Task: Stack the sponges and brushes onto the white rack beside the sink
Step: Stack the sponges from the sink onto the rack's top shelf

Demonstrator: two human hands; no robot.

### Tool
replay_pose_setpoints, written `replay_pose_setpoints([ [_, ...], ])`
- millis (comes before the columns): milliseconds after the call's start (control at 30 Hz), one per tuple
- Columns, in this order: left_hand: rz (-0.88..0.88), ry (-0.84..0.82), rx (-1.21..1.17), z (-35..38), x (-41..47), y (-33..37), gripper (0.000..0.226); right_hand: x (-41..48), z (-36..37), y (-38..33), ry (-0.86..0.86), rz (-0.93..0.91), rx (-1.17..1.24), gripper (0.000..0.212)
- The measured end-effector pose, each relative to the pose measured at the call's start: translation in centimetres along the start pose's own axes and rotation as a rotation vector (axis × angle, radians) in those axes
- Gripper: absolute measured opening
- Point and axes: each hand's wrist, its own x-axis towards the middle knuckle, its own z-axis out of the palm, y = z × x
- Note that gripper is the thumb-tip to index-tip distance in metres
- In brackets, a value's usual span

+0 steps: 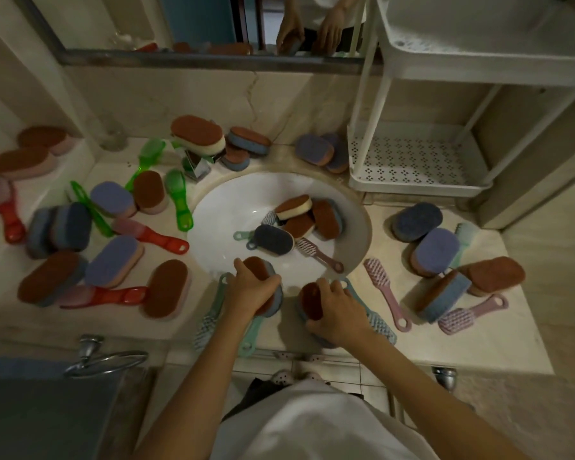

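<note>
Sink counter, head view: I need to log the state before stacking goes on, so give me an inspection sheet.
Surface: pale stone counter around a round white sink.
Job's things: sponges and brushes scattered on both sides; several lie in the sink; white rack shelves in view hold nothing.
Clutter: chrome tap with a sponge on top.
Grips: left hand closed on a brown-topped sponge; right hand closed on another brown sponge, both at the sink's near edge.
Cables: nothing seen.
Surroundings: mirror behind, towel ring below the counter.
</note>
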Motion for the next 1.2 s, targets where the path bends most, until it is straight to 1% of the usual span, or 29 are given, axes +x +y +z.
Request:
replay_pose_setpoints([
  [133, -0.022, -0.05, -0.008, -0.5, -0.4, 0.2, 0.086, 0.0, -0.2, -0.3, -0.007, -0.006, 0.003, 0.072],
  [200, -0.015, -0.035, -0.03, -0.9, -0.4, 0.5, 0.085, 0.0, -0.7, -0.5, -0.002, -0.003, 0.023, 0.071],
  [267, 0.017, 0.001, -0.03, -1.7, -0.3, 1.5, 0.085, 0.1, -1.7, -0.8, 0.044, -0.001, 0.064, 0.069],
  [400, 0.118, 0.054, -0.09, -4.2, 0.0, 5.2, 0.088, 0.3, -5.5, -1.4, 0.214, 0.0, 0.192, 0.066],
  [467, 0.186, 0.055, -0.162, -5.6, -0.1, 7.5, 0.087, 0.5, -8.0, -1.7, 0.306, 0.001, 0.242, 0.061],
  [567, 0.29, 0.053, -0.296, -7.6, -0.2, 10.9, 0.092, 1.0, -12.0, -2.0, 0.47, -0.016, 0.314, 0.046],
  [633, 0.385, 0.083, -0.358, -8.9, -0.4, 13.2, 0.094, 1.3, -14.5, -2.3, 0.569, -0.027, 0.348, 0.045],
  [733, 0.546, 0.111, -0.454, -10.5, -0.8, 16.7, 0.086, 1.5, -18.5, -2.6, 0.699, -0.024, 0.323, 0.042],
  [833, 0.671, 0.112, -0.603, -11.7, -1.1, 20.2, 0.072, 1.3, -22.5, -2.8, 0.83, 0.0, 0.288, 0.04],
  [900, 0.744, 0.102, -0.707, -12.2, -1.4, 22.5, 0.06, 1.3, -24.6, -2.8, 0.925, 0.002, 0.301, 0.039],
  [967, 0.787, 0.093, -0.757, -12.5, -1.8, 25.0, 0.053, 1.3, -26.4, -2.5, 0.998, 0.004, 0.304, 0.04],
  [1067, 0.833, 0.058, -0.736, -12.7, -2.2, 28.7, 0.047, 1.7, -29.3, -1.6, 1.064, 0.032, 0.313, 0.049],
  [1133, 0.853, 0.034, -0.665, -12.3, -2.0, 31.2, 0.045, 1.8, -31.3, -0.7, 1.115, 0.047, 0.333, 0.044],
  [1200, 0.858, 0.025, -0.594, -11.8, -1.6, 33.4, 0.043, 2.2, -33.2, 0.4, 1.146, 0.076, 0.336, 0.045],
])
